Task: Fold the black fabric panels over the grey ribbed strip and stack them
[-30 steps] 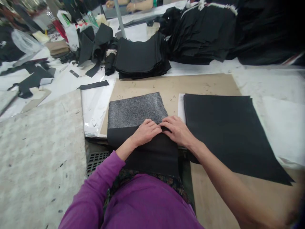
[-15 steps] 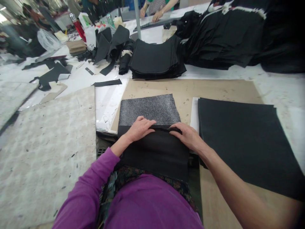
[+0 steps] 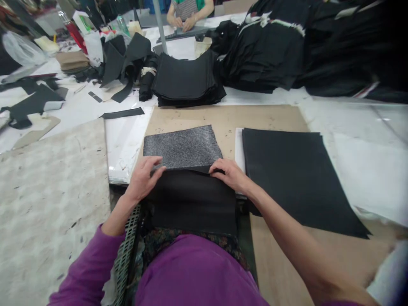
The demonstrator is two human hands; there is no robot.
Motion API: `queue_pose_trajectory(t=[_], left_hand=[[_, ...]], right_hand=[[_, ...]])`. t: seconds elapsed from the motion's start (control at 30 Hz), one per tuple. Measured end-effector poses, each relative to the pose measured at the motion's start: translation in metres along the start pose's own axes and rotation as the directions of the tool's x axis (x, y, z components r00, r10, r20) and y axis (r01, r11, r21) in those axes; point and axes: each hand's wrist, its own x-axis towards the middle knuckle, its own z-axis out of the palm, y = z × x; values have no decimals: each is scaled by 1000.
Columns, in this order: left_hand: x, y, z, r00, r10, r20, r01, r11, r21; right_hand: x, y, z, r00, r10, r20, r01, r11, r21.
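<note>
The fabric piece (image 3: 191, 199) showed matte black at 6 o'clock, speckled grey (reverse face) at 12 o'clock; left hand (image 3: 143, 180) and right hand (image 3: 230, 175) pinched its fold ends.

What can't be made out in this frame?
Head view:
Left hand and right hand: fingertips lie along the fold of the black cloth; gripping or pressing, unclear.
Cloth's near end: covered by the purple top.
Co-worker across the table: cut off by the top edge.
Red bottle: too blurred to read.
</note>
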Motion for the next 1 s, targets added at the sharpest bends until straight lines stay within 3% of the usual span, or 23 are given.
queue_pose_trajectory(t=[0.13,0.23,0.3,0.57,0.87,1.0], left_hand=[[41,62,54,954,251,162,-222,958,-181],[52,74,86,940,261,221,-231,961,-152],[53,72,96,947,227,227,-198,969,-145],[51,67,101,972,156,178,-127,978,-166],[53,62,107,937,321,135,-317,947,-53],[54,60,108,912,392,118,-395,919,1]], right_hand=[[-3,0,-2,1000,21,-16,-21,999,-34],[-6,2,-7,998,46,-41,-49,996,-77],[-8,4,-13,997,57,-46,-59,996,-61],[-11,20,-27,995,41,-91,-36,998,54],[-11,34,-23,995,-59,-79,60,998,2],[-11,34,-26,992,-120,-49,114,987,-114]])
